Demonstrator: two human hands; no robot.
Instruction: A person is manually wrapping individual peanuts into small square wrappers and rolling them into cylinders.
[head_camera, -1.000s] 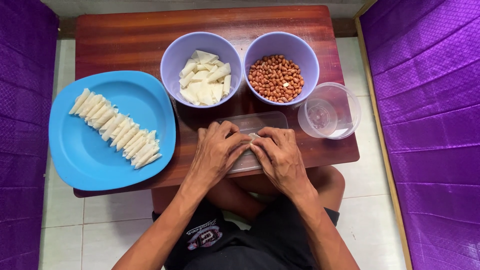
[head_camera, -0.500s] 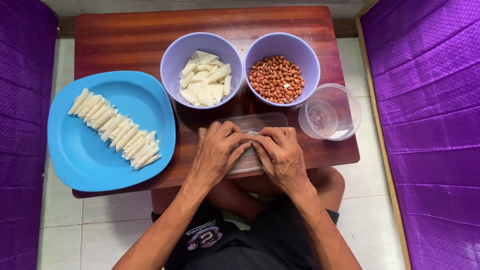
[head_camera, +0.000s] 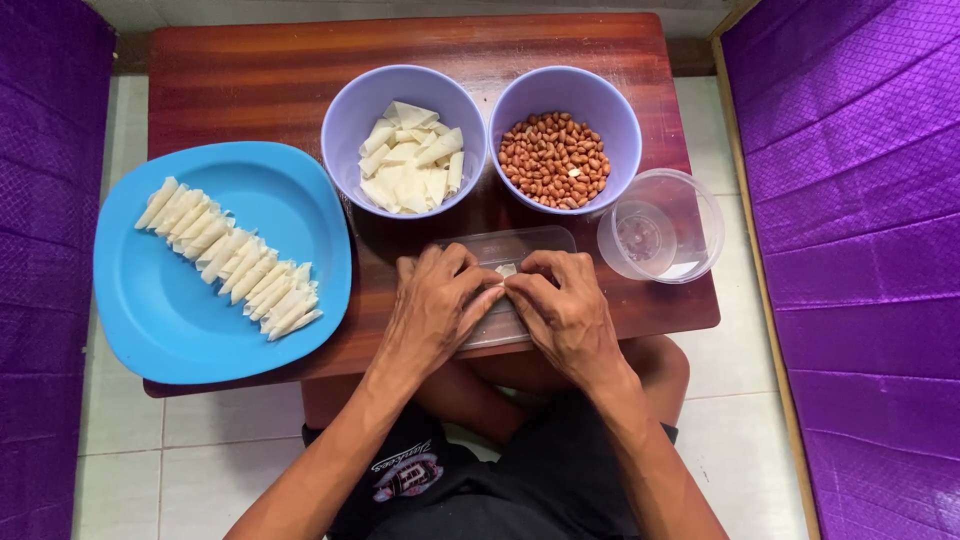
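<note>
**Fingers pinched on a small white wrapper at the table's near edge**

Your fingers (head_camera: 478, 292) met at the middle of the near edge of the table (head_camera: 250, 70), the tips of both hands closed together on a small white wrapper piece (head_camera: 507, 270). Only a sliver of it showed between them. Your left hand (head_camera: 432, 310) and right hand (head_camera: 565, 312) lay side by side, touching at the fingertips, and both rested over a clear plastic tray (head_camera: 545, 240) that sat flat on the wood.

Just beyond the tray stood two lilac bowls. The left bowl (head_camera: 345, 110) held flat white wrapper pieces (head_camera: 410, 170); the right bowl (head_camera: 620, 110) held peanuts (head_camera: 553, 160). The two bowls touched at their rims. Near the table's right edge, just beside your right hand, stood a clear round container (head_camera: 700, 225). At the left edge lay a blue plate (head_camera: 180, 330), overhanging the near-left corner, with a slanting row of folded white rolls (head_camera: 228, 258) across it.
</note>
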